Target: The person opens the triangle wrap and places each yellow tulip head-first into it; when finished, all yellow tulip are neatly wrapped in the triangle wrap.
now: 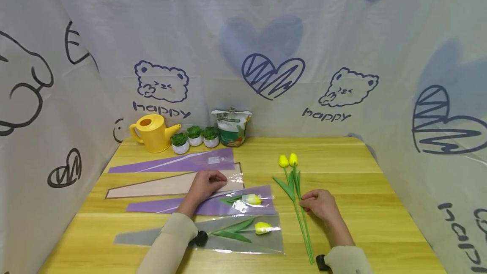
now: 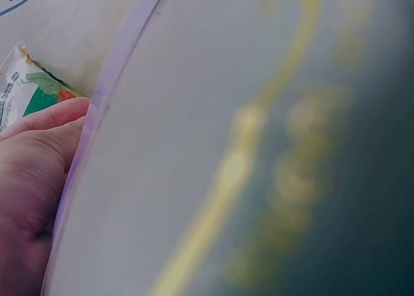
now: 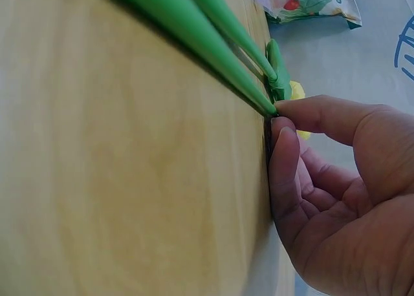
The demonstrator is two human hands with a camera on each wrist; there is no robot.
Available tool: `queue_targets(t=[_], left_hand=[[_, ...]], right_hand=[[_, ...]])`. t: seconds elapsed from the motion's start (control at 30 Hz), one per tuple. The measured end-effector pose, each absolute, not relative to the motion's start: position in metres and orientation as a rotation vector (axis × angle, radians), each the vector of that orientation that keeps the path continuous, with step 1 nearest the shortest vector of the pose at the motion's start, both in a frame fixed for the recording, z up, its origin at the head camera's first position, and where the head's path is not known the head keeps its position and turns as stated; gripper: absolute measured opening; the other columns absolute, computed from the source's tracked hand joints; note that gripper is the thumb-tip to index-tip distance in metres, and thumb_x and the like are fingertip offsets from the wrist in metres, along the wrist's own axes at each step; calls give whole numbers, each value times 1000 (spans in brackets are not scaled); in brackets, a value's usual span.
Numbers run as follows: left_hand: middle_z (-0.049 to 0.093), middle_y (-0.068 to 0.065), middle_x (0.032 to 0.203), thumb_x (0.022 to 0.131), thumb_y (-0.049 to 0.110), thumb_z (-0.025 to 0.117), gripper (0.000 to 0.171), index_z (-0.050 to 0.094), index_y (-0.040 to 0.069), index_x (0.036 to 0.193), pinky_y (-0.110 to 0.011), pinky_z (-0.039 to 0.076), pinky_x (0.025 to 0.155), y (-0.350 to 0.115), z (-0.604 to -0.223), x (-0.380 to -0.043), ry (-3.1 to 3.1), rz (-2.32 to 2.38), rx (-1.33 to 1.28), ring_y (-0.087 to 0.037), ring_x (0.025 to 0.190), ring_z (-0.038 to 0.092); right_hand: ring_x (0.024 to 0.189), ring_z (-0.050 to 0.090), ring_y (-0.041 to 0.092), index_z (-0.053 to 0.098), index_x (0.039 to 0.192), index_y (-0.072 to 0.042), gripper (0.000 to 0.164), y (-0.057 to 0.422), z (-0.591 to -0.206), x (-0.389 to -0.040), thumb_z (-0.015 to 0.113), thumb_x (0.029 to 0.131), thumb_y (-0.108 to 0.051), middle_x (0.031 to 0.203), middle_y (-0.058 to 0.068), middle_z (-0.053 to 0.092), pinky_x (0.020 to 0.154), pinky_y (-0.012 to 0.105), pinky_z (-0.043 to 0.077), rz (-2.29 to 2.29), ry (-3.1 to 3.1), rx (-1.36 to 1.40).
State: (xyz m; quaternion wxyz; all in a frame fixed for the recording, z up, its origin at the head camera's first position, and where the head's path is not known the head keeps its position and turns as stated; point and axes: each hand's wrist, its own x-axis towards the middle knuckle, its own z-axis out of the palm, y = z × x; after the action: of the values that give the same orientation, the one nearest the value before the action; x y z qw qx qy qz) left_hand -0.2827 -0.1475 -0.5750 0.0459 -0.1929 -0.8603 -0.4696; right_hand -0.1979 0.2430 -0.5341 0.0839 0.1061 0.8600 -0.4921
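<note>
Reaching with the left hand point(image 1: 205, 186) over the right end of the pale wrapper point(image 1: 163, 184), with fingers bent toward its film; impossible to tell whether pinching it or merely touching. Pinching between thumb and finger of the right hand point(image 1: 321, 206) a stem of the two loose yellow tulips point(image 1: 291, 194), laid on the wooden table point(image 1: 361, 189) to the right of the pale wrapper, with blooms at the far end. Just beyond the pale wrapper, a labelled purple wrapper point(image 1: 201, 162); farther beyond it, from left to right, a yellow watering can point(image 1: 154, 138), three potted succulents point(image 1: 195, 134) and a clipped green-and-white bag point(image 1: 231, 132). On the near side of the pale wrapper, a second purple wrapper point(image 1: 218, 209) with a tulip point(image 1: 254, 199) inside; nearer still, a greyish clear wrapper point(image 1: 262, 244) with another tulip point(image 1: 262, 228). Far beyond, a hanging cloth point(image 1: 213, 41) printed with hearts and bears.
</note>
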Motion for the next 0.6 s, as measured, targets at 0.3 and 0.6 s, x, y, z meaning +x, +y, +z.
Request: queue_targets(t=[0.3,0.6], left_hand=[[79,1,90,87,10,84,10,81,16,94,-25,57,79,-147,-577,-281,-2648,-1442,-564,-14,84,74],[80,-1,96,85,15,87,16,81,14,100,-27,58,83,-147,-576,-282,-2626,-1452,-529,-15,89,75]], right_hand=[[70,66,19,71,99,8,15,244,-534,-198,75,89,-3,83,14,70,63,32,59,-1491,2542,357],[69,66,20,72,100,9,16,245,-533,-200,71,89,-3,85,15,71,62,31,59,-1521,2506,386]])
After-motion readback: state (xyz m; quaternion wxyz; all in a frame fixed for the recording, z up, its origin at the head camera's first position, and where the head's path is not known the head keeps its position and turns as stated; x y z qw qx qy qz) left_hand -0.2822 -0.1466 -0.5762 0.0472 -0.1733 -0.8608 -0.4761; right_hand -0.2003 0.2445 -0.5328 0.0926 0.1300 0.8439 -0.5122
